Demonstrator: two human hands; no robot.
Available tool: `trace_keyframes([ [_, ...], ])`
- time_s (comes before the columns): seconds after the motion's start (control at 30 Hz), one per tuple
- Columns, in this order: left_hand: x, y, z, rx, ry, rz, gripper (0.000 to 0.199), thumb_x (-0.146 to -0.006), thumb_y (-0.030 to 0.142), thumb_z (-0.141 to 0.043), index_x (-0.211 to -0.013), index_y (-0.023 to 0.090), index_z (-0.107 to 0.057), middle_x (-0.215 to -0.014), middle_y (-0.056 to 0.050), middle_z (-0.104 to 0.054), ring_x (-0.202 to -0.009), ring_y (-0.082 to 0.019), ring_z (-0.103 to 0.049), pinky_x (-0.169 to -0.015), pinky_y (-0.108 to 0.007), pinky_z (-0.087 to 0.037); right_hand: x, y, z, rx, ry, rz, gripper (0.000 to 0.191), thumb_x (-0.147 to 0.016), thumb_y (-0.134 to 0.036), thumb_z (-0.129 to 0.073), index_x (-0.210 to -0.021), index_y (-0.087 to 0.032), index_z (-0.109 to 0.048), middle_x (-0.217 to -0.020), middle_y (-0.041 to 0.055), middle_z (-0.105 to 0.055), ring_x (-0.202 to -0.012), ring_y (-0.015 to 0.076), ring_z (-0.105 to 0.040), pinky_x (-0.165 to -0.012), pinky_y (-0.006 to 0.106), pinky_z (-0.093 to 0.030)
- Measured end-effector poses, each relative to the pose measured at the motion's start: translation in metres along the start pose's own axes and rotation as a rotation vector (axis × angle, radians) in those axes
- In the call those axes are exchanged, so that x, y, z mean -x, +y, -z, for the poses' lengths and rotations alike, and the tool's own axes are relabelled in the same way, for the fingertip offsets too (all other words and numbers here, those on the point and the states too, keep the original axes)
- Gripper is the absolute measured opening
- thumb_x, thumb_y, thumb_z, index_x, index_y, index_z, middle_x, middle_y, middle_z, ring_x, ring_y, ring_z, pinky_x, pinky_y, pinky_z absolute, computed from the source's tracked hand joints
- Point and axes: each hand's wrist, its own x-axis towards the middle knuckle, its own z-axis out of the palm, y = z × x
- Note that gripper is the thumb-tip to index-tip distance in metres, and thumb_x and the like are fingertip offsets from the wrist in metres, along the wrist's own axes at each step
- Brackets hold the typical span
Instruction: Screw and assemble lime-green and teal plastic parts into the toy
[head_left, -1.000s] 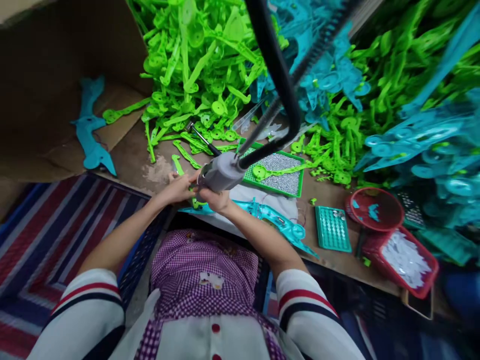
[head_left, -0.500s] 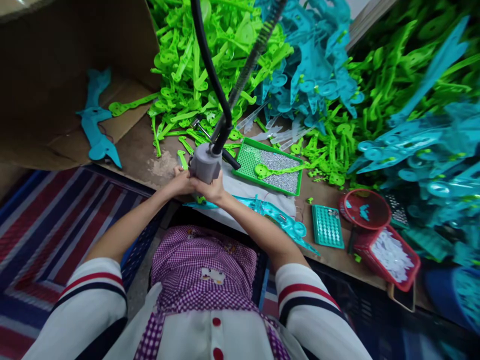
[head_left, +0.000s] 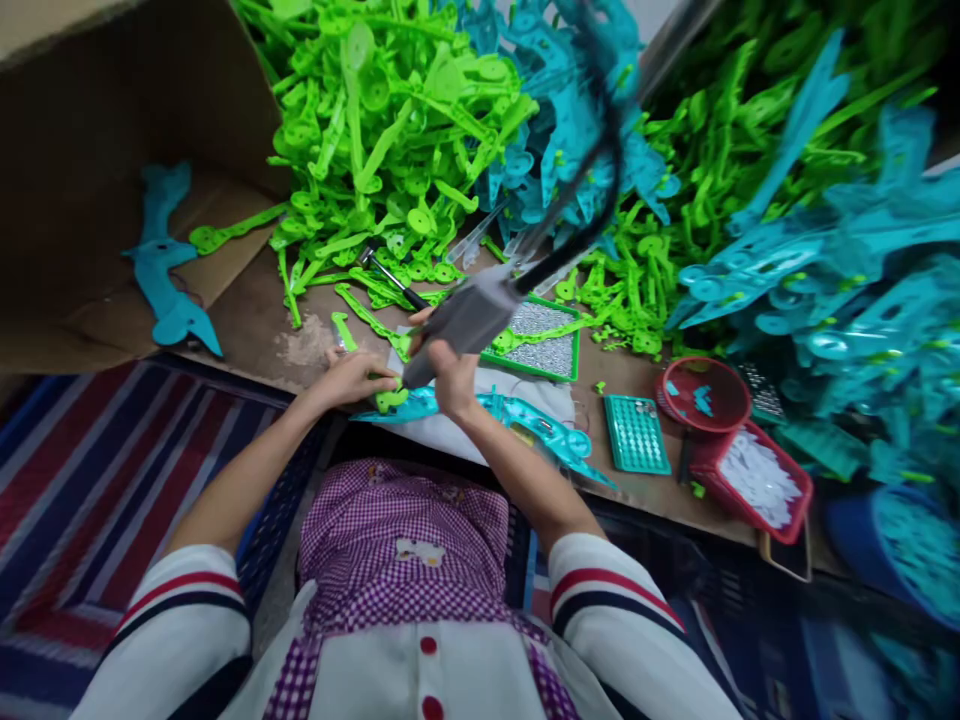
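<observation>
My right hand (head_left: 453, 380) is wrapped round a grey electric screwdriver (head_left: 471, 312). Its tip slants down to the left, and its black cord (head_left: 613, 180) rises to the upper right. Close to that tip, the fingers of my left hand (head_left: 349, 378) pinch a small bright-green plastic part (head_left: 390, 399) at the left end of a long translucent blue plastic piece (head_left: 525, 416). The blue piece lies on a white cloth (head_left: 551, 393) along the table edge. Whether a screw sits under the tip is hidden.
Behind are heaps of green plastic arms (head_left: 405, 110) and blue pieces (head_left: 559, 110). A hammer (head_left: 394, 280) and a green tray of small metal parts (head_left: 544, 332) lie beyond my hands. Rightward are a teal tray (head_left: 637, 435) and red containers (head_left: 705, 395); a cardboard box (head_left: 135, 110) stands left.
Both hands were together around the upright screwdriver. Now my right hand has tilted it, top toward the right, and my left hand has come away to the green part. The view has shifted slightly.
</observation>
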Motion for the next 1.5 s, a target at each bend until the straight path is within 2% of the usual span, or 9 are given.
trace_keyframes([
  [0.17,0.018,-0.009,0.019,-0.091,0.004,0.064,0.034,-0.085,0.051,-0.060,-0.098,0.025,-0.078,-0.107,-0.008,-0.076,-0.110,-0.031,-0.062,-0.097,-0.042,-0.039,0.009,-0.027,0.064,0.197,0.268,0.070,0.036,-0.081,-0.058,-0.059,-0.077,-0.022,-0.059,-0.069,-0.0007,-0.051,-0.064,0.0130,-0.048,-0.059,0.030,-0.044],
  [0.3,0.028,-0.012,0.025,-0.106,-0.005,0.060,0.046,-0.088,0.058,-0.051,-0.101,0.022,-0.076,-0.106,-0.010,-0.076,-0.102,-0.030,-0.064,-0.093,-0.041,-0.043,0.022,-0.022,0.059,0.319,0.414,0.013,0.032,-0.084,-0.054,-0.059,-0.088,-0.023,-0.060,-0.075,0.0007,-0.052,-0.067,0.0148,-0.050,-0.062,0.033,-0.046],
  [0.47,0.039,0.034,0.003,-0.299,0.243,-0.006,0.042,-0.095,0.049,-0.046,-0.119,0.023,-0.069,-0.115,-0.011,-0.071,-0.111,-0.031,-0.061,-0.103,-0.048,-0.034,0.022,-0.027,0.062,0.480,0.324,0.112,0.038,-0.085,-0.049,-0.063,-0.115,-0.026,-0.061,-0.094,0.0036,-0.063,-0.087,0.0194,-0.059,-0.080,0.038,-0.051],
  [0.57,0.049,0.060,-0.021,-0.357,0.371,-0.088,0.034,-0.098,0.043,-0.048,-0.117,0.025,-0.070,-0.113,-0.010,-0.071,-0.108,-0.028,-0.063,-0.108,-0.051,-0.026,0.044,-0.027,0.126,0.720,0.326,0.117,0.038,-0.090,-0.048,-0.057,-0.121,-0.026,-0.060,-0.106,0.0060,-0.065,-0.097,0.0213,-0.060,-0.087,0.040,-0.049],
  [0.7,0.056,0.071,-0.044,-0.281,0.435,-0.242,0.028,-0.097,0.040,-0.052,-0.107,0.025,-0.073,-0.104,-0.007,-0.073,-0.100,-0.024,-0.066,-0.101,-0.044,-0.035,0.089,-0.011,0.224,1.188,0.360,-0.332,0.030,-0.095,-0.039,-0.047,-0.106,-0.019,-0.067,-0.101,0.0129,-0.067,-0.094,0.0258,-0.060,-0.081,0.039,-0.046],
  [0.8,0.052,0.082,-0.048,-0.164,0.428,-0.332,0.024,-0.096,0.036,-0.055,-0.106,0.024,-0.073,-0.100,-0.005,-0.073,-0.095,-0.021,-0.067,-0.091,-0.037,-0.044,0.103,0.006,0.254,1.406,0.224,-0.553,0.024,-0.093,-0.032,-0.049,-0.097,-0.018,-0.068,-0.106,0.0159,-0.066,-0.098,0.0282,-0.059,-0.080,0.039,-0.042],
  [1.0,0.024,0.134,-0.033,-0.039,0.477,-0.422,0.017,-0.093,0.025,-0.062,-0.106,0.023,-0.073,-0.097,-0.002,-0.073,-0.091,-0.016,-0.067,-0.085,-0.029,-0.050,0.097,0.014,0.254,1.276,0.275,-0.414,0.019,-0.094,-0.029,-0.042,-0.087,-0.019,-0.056,-0.096,0.0153,-0.066,-0.093,0.0271,-0.059,-0.079,0.038,-0.043],
  [1.23,-0.031,0.191,-0.013,0.096,0.553,-0.477,0.019,-0.094,0.030,-0.061,-0.106,0.021,-0.072,-0.101,-0.003,-0.071,-0.095,-0.016,-0.066,-0.087,-0.031,-0.052,0.070,-0.038,0.233,0.826,0.481,-0.087,0.020,-0.099,-0.043,-0.040,-0.099,-0.024,-0.049,-0.075,-0.0010,-0.058,-0.065,0.0137,-0.056,-0.063,0.029,-0.041],
  [1.5,-0.016,0.141,-0.072,-0.304,0.009,-0.365,0.016,-0.085,0.021,-0.070,-0.100,0.019,-0.070,-0.095,-0.007,-0.069,-0.090,-0.023,-0.065,-0.079,-0.035,-0.052,0.066,-0.054,0.206,0.677,0.396,-0.021,0.019,-0.093,-0.040,-0.049,-0.091,-0.022,-0.053,-0.071,-0.0028,-0.054,-0.063,0.0117,-0.050,-0.061,0.027,-0.038],
])
